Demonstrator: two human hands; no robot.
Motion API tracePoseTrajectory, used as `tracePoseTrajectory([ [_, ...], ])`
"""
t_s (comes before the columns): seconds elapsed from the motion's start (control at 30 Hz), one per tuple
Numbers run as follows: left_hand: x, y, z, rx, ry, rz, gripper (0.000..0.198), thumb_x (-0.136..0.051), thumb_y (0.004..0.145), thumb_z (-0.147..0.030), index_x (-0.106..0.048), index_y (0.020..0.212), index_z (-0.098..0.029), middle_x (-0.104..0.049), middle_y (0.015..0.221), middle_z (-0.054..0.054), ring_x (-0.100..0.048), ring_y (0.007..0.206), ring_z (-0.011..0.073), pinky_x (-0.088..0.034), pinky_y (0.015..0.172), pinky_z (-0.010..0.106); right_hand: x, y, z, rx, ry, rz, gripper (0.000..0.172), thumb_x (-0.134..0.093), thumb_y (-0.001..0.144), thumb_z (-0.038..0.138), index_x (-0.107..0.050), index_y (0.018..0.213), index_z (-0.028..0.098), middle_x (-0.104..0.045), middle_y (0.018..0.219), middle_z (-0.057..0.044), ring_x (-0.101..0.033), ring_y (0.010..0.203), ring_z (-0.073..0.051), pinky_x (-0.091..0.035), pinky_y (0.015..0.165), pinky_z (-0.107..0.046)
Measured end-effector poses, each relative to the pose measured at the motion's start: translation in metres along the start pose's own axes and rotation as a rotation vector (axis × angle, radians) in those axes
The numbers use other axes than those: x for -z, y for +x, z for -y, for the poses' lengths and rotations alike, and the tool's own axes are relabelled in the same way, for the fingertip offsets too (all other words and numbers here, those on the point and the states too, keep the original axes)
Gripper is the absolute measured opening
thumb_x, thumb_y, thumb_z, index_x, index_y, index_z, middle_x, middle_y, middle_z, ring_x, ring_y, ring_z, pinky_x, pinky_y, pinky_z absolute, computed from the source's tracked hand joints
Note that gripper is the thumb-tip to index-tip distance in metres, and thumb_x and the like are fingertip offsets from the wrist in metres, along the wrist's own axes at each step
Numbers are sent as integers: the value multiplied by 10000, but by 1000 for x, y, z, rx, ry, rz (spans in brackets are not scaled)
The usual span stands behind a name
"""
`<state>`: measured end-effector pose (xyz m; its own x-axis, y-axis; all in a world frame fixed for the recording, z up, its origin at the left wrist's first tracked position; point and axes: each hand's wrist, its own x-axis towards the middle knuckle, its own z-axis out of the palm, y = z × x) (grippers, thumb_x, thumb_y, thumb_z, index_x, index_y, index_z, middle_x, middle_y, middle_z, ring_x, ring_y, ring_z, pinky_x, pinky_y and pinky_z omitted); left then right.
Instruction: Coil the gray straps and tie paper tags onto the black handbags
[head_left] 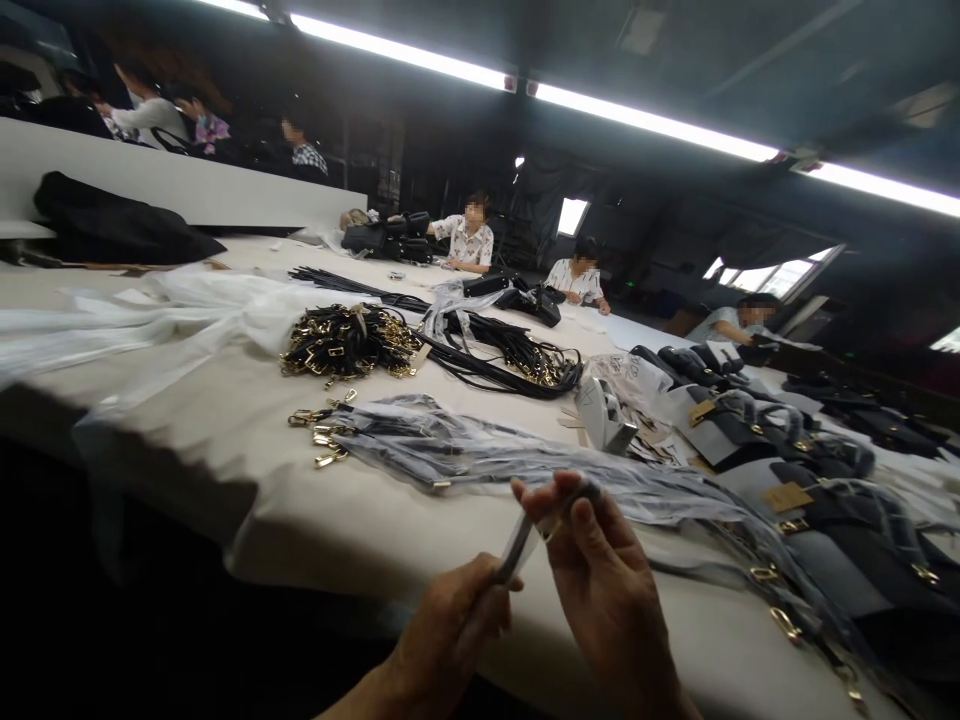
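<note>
My left hand (457,615) is closed around a dark strap (514,550) with a pale, see-through covering along it. My right hand (604,590) pinches the upper end of this strap, where a small bit of gold metal shows between the fingers. Just beyond both hands lies a bundle of plastic-sleeved straps (480,455), its gold clasps (330,445) fanned out at the left end. More sleeved straps with gold clasps (784,625) trail down to the right of my right hand.
On the cream-covered table (315,540) are bunched black straps (352,340), loose white plastic sleeves (187,310) and a white tape dispenser (598,412). Dark handbags (840,530) with tan tags crowd the right side. Co-workers (469,235) sit at the far edge.
</note>
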<state>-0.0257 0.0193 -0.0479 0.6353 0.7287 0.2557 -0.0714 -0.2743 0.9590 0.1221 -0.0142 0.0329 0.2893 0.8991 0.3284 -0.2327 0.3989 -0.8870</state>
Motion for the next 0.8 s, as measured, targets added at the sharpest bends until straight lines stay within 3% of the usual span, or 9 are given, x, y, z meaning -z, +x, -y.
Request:
tracePoseTrajectory([
  [0.07,7,-4,-12,81,-83,38,384,-402,983,-488,-620,988,-172,-560,697,-4,-534,642,119,-436,638,206,3,10,-11,301,-322,5,208,-523,971,251,-651,1128,298,-736,1032,-40,-657,1111,-246,-355,1115,-584],
  [0.1,13,-6,-18,125,-116,70,399,-405,978,-498,-622,963,-164,-544,674,-11,-521,624,115,-428,624,205,6,14,-16,438,-513,95,259,-504,965,193,-642,1156,300,-731,1060,-48,-642,1139,-252,-291,1146,-608],
  [0.2,39,-18,-38,224,-95,186,382,-398,978,-465,-609,887,-160,-531,630,-27,-484,571,105,-393,572,198,20,20,-30,670,-989,547,422,-474,915,73,-591,1260,287,-721,1111,-63,-625,1163,-253,-199,1176,-633],
  [0.33,74,-30,-48,247,289,152,141,-601,870,-303,-647,963,-208,-626,774,-26,-545,692,130,-390,636,200,28,9,-37,466,-1188,819,350,-504,927,163,-567,1268,211,-711,1065,-101,-646,1092,-272,-295,1142,-614],
  [0.43,94,-26,-44,206,426,83,251,-668,804,-230,-665,1055,-241,-644,818,-27,-558,745,143,-395,704,214,27,-11,-33,149,-1040,904,199,-561,924,341,-649,1075,247,-698,921,-61,-663,930,-255,-391,1099,-528],
  [0.53,101,-12,-36,132,228,116,97,-684,816,-284,-700,845,-192,-625,795,-11,-553,738,134,-404,697,212,22,-28,-23,-299,-709,872,259,-549,916,493,-682,959,275,-670,840,-34,-648,859,-242,-508,935,-418],
  [0.63,88,1,-29,45,-48,137,267,-630,872,-406,-693,786,-161,-626,901,32,-563,846,154,-430,810,243,6,-29,-6,-645,-303,684,385,-541,895,594,-688,967,246,-616,726,-25,-622,711,-210,-515,851,-420],
  [0.7,71,6,-24,82,-270,134,377,-574,901,-487,-657,770,-143,-603,840,33,-547,792,139,-438,784,244,-11,-22,7,-636,-88,530,373,-565,886,576,-684,989,238,-567,655,-15,-598,683,-203,-493,903,-464],
  [0.8,43,8,-18,212,-619,35,398,-559,899,-548,-590,877,-152,-529,696,-19,-444,541,72,-377,539,187,-37,-4,21,-362,42,373,282,-545,911,502,-678,1010,274,-536,664,-20,-600,740,-226,-485,957,-519],
])
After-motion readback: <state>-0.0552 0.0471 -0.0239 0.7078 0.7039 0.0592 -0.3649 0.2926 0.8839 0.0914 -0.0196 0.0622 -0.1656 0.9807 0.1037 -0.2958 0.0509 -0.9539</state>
